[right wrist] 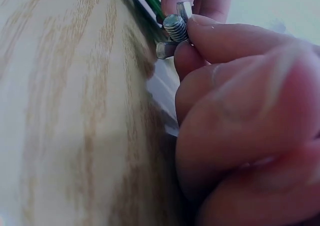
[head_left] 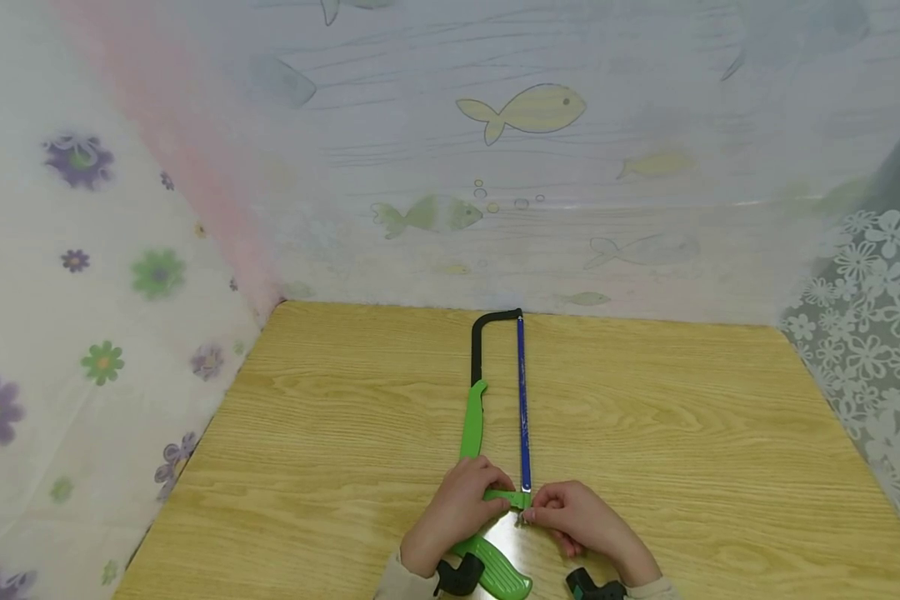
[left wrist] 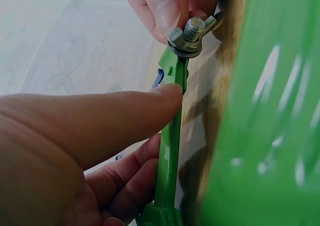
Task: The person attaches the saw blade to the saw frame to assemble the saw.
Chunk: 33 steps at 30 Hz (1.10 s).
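A hacksaw [head_left: 472, 425] with a green and black frame lies on the table, its blue blade [head_left: 523, 400] pointing away from me. My left hand [head_left: 457, 508] pinches the green arm at the near end of the frame, thumb on one side and fingers on the other. In the left wrist view, a metal wing nut [left wrist: 186, 48] sits on a threaded bolt [left wrist: 194, 30] at the tip of that arm. The thumb and forefinger of my right hand [head_left: 588, 521] pinch one side of the wing nut, also seen close up in the right wrist view.
The wood-grain table [head_left: 690, 433] extends on both sides of the saw. A fish-patterned curtain [head_left: 540, 250] hangs behind it, with a flowered sheet [head_left: 120, 292] at the left. The saw's green handle [head_left: 495, 567] lies near my left wrist.
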Each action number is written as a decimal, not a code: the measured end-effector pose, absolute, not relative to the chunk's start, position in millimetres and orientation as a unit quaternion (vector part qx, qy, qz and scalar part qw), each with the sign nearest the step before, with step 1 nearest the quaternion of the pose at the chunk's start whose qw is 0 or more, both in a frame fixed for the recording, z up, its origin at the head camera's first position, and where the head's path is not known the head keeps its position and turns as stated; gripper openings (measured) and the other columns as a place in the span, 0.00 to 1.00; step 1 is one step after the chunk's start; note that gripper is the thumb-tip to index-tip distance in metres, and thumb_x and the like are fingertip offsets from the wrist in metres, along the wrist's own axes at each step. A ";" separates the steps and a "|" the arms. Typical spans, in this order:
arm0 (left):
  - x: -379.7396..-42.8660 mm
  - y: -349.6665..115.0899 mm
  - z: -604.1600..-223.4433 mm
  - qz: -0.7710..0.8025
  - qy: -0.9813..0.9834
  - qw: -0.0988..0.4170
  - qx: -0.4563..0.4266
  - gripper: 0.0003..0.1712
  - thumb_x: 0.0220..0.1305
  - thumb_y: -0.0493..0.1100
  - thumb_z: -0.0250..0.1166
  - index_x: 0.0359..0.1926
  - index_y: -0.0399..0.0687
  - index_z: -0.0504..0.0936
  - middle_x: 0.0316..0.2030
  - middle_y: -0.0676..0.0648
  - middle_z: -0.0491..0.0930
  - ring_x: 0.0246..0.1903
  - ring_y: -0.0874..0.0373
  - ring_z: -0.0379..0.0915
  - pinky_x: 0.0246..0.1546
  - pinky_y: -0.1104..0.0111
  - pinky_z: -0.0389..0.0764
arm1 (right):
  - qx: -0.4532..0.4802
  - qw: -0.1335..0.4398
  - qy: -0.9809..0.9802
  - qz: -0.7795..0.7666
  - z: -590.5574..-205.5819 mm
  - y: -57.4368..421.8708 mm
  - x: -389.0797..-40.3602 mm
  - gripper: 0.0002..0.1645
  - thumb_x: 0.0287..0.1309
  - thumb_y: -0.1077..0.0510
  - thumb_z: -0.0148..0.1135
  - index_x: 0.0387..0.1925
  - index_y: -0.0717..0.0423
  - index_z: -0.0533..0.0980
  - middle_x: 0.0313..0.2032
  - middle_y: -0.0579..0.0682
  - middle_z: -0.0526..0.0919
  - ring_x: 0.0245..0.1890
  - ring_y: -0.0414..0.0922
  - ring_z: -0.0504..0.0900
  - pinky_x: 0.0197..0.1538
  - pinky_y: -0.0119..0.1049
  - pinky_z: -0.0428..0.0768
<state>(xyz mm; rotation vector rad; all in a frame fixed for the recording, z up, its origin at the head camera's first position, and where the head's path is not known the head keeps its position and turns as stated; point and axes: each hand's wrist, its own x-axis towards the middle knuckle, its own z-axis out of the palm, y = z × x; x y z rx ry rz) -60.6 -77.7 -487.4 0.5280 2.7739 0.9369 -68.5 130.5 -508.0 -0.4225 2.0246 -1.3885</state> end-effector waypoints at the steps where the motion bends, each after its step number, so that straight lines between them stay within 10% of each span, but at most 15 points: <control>1: -60.6 -77.8 -487.6 0.313 0.930 0.083 0.177 0.05 0.52 0.48 0.65 0.33 0.62 0.81 0.30 0.63 0.69 0.32 0.66 0.61 0.34 0.72 0.64 | -0.161 0.320 0.770 -0.528 -508.1 130.5 -68.3 0.18 0.53 0.44 0.58 0.26 0.56 0.75 0.07 0.43 0.65 0.04 0.35 0.61 0.09 0.29 0.62; 33: -60.6 -79.6 -487.5 0.319 0.926 0.073 0.188 0.07 0.52 0.47 0.64 0.34 0.58 0.81 0.31 0.61 0.70 0.33 0.66 0.62 0.34 0.73 0.65 | -0.198 0.336 0.753 -0.530 -510.0 131.4 -70.8 0.18 0.59 0.46 0.52 0.28 0.54 0.78 0.15 0.48 0.76 0.07 0.38 0.68 0.08 0.33 0.65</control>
